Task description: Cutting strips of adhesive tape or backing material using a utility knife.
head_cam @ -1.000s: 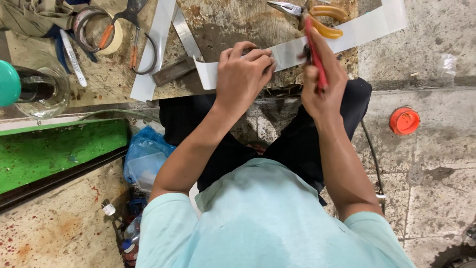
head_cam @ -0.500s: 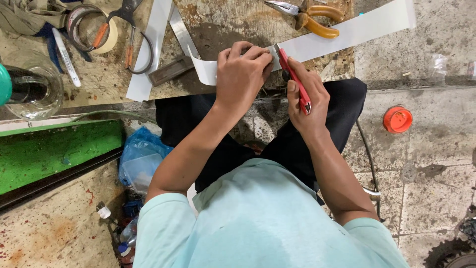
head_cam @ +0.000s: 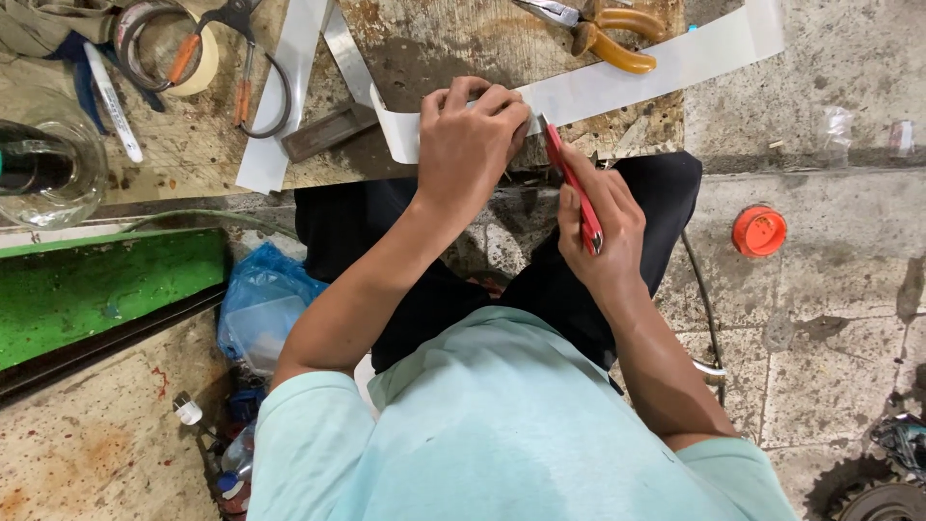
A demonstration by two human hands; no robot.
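Observation:
My left hand presses down on a long white strip lying across a stained wooden board, with a metal ruler partly hidden under the fingers. My right hand grips a red utility knife, its tip at the strip's near edge just right of my left hand. The strip's left end curls up beside my left wrist.
Orange-handled pliers lie on the board beyond the strip. Scissors, a tape roll, a white pen and a glass jar sit at the left. An orange cap rests on the concrete floor at right. A blue plastic bag lies by my knee.
My right hand has drawn the red knife back toward me along the strip's edge, from farther up the board to the near edge. The left hand stays pressed on the strip.

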